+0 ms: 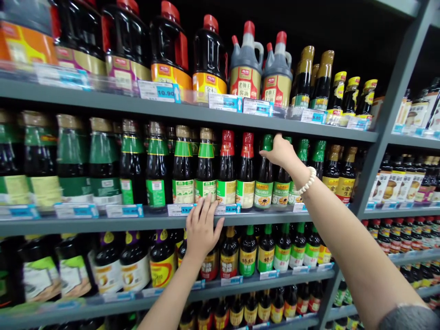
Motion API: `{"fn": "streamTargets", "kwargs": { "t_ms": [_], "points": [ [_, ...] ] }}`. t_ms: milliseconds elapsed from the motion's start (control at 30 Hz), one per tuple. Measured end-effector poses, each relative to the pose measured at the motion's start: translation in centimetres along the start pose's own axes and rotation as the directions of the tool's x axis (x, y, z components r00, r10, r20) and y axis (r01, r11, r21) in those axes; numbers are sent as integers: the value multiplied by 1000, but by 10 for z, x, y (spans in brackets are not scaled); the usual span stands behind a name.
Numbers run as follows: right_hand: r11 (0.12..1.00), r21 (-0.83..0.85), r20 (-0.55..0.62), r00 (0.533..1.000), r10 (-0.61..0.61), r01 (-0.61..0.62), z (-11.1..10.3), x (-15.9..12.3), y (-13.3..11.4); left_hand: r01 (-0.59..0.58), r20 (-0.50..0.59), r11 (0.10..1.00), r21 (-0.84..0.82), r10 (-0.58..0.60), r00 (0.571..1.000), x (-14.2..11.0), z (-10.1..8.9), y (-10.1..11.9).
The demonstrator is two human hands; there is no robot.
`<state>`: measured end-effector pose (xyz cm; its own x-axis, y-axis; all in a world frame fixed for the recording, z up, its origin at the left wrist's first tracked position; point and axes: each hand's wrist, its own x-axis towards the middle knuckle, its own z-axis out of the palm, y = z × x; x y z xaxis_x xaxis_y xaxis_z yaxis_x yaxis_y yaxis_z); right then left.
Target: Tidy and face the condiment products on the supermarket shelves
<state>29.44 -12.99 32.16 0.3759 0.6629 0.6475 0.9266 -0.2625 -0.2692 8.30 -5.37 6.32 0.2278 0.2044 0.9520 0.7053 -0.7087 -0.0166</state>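
While L hand (202,227) rests on price tags (231,209) at mid shelf (151,223) edge, fingers loosely spread, gripping nothing, 2 red-capped btls (226,167) stand above, slightly R. Next, same shelf: upright green-capped btl (264,178), R hand (280,152) at its top, fingers partly curled, can't tell if gripped; beaded bracelet (307,181) on R wrist.

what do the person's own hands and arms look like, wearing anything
The left hand and right hand are both ungloved. A bracelet of round, cream-white beads circles the right wrist, and the edge of a dark grey sleeve shows farther up that arm. The left wrist and forearm are bare as far as the picture shows.
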Motion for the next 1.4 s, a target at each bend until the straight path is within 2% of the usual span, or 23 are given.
{"fn": "streamTargets", "kwargs": {
  "t_ms": [100,167,233,300,367,467,533,633,700,767,900,1067,1133,1200,1267,1333,1400],
  "points": [
    [998,55,46,999,-27,25,-1,3,7,1,-4,1000,5,-1,1000,3,-2,0],
    [998,39,2,999,-43,43,0,-3,9,1,-3,1000,6,-1,1000,5,-4,0],
    [997,-42,-154,985,-76,71,-1,-17,5,6,6,1000,6,-6,1000,6,-6,1],
    [986,-116,-333,930,-155,123,-2,-32,-6,13,25,1000,6,-13,1000,6,-10,3],
    [973,-152,-407,886,-223,175,0,-43,-22,25,52,1000,4,-25,998,8,-15,6],
    [970,-178,-326,921,-215,164,10,-43,-45,39,41,999,-5,-38,998,19,-27,8],
    [975,-173,-287,940,-187,141,21,-35,-55,30,3,999,-23,-30,1000,36,-34,8],
    [984,-139,-295,944,-150,113,35,-21,-61,16,-18,991,-133,-19,1000,75,-39,6],
    [991,-106,-288,952,-104,76,39,-15,-60,54,6,965,-256,-54,999,104,-36,8],
    [996,-70,-267,962,-65,48,38,-13,-58,105,28,938,-331,-101,994,131,-31,13],
    [997,-22,-186,980,-74,71,27,-10,-54,203,57,921,-332,-196,979,170,-20,27],
    [988,81,76,988,-138,132,12,-2,-47,344,189,878,-333,-295,937,199,-18,33],
    [981,142,131,980,-148,129,10,1,-44,404,266,863,-303,-331,905,208,-19,30],
    [973,199,141,979,-145,116,10,1,-41,423,312,868,-260,-339,888,214,-20,26],
    [967,234,128,983,-130,98,14,-1,-40,400,316,888,-228,-322,893,218,-21,24],
    [974,211,46,994,-99,87,20,-7,-41,383,303,906,-182,-318,898,218,-24,25],
    [987,143,-96,994,-52,66,29,-14,-45,389,293,915,-104,-345,892,218,-27,30]
  ]
}}
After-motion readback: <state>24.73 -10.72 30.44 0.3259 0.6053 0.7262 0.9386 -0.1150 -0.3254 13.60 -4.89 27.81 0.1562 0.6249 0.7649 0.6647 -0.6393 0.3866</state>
